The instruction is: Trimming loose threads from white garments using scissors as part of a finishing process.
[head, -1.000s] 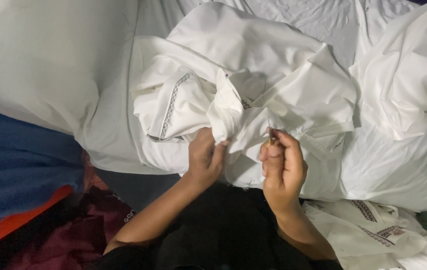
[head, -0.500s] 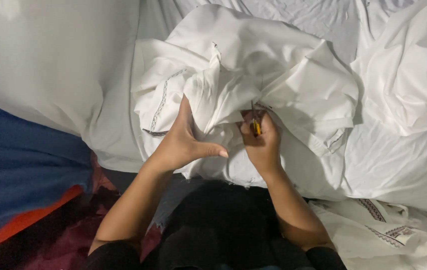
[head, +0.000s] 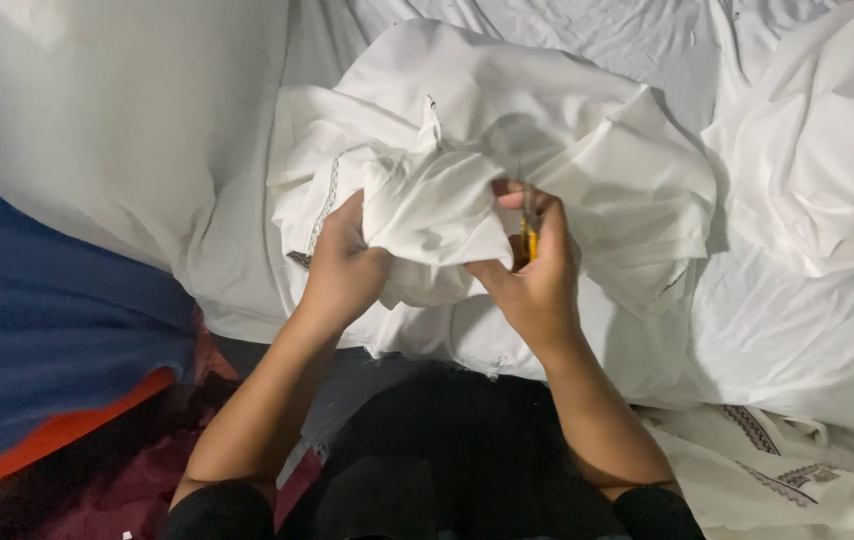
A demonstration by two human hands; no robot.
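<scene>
A crumpled white garment (head: 587, 150) with a dark embroidered trim lies in a heap in front of me. My left hand (head: 342, 265) grips a bunched fold of it from below, fingers buried in the cloth. My right hand (head: 537, 275) is closed around a small yellow-handled tool (head: 528, 238), likely a thread snip, and also pinches the edge of the same fold. The tool's tip points up into the fabric and is partly hidden by my fingers.
More white cloth (head: 817, 150) is piled at the right, and another embroidered white piece (head: 787, 480) lies at the lower right. A blue and orange fabric (head: 37, 330) covers the left side. Dark red cloth (head: 137, 490) and my black clothing sit below.
My left hand, flat and spread on the cloth half a second ago, has closed on a fold. My right hand has shifted right and up with the small tool.
</scene>
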